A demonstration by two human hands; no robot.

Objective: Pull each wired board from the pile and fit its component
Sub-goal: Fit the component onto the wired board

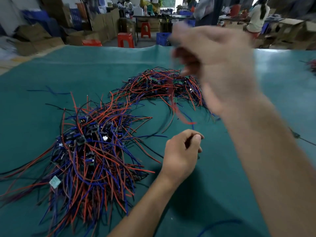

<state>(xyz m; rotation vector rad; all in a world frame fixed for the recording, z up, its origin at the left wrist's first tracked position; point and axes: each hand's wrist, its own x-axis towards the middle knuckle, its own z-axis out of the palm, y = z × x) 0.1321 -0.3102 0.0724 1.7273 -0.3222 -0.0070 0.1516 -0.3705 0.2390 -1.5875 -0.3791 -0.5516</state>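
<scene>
Two tangled piles of small boards with red, blue and black wires lie on the green table: a near pile [89,147] at the left and a far pile [162,86] in the middle. My right hand [215,65] is raised above the far pile, blurred, its fingers curled round a wired board whose red and blue wires [174,103] hang down to the table. My left hand [183,149] hovers low over the table at the centre, fingers curled, thumb and forefinger pinched together; what it pinches is too small to tell.
The green table cover [222,185] spreads to the right of the piles. A loose blue wire [220,224] lies near the front edge. More wires [312,65] sit at the far right. Red stools [125,40], cardboard boxes and seated people are beyond the table.
</scene>
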